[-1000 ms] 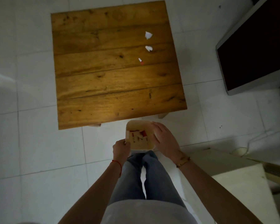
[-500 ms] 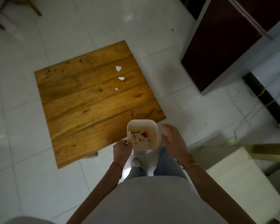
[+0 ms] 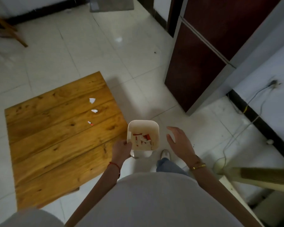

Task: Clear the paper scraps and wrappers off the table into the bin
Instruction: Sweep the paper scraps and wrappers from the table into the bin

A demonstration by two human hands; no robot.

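We held a small white bin [image 3: 143, 126] in our left hand [image 3: 122, 149]. Our fingers were closed on its left rim, near the corner close to us. The bin was up off the floor [image 3: 105, 51], just past the right edge of the wooden table [image 3: 56, 145]. It was open at the top. Inside it lay a little pile of red and white wrappers [image 3: 142, 140] on the bottom. They were small and mixed up together, so we could not count them.

Our right hand [image 3: 179, 142] was open, with the fingers spread wide. It was just beside the right wall of the bin and did not touch it. It held nothing.

Three bits were left on the table, in a row near its right side. The far one was a white paper scrap [image 3: 92, 100]. The next was another white scrap [image 3: 94, 110]. The near one was a tiny red and white wrapper [image 3: 90, 123]. They lay apart from each other and well apart from the bin.

A dark red cabinet [image 3: 203, 54] stood on the right.
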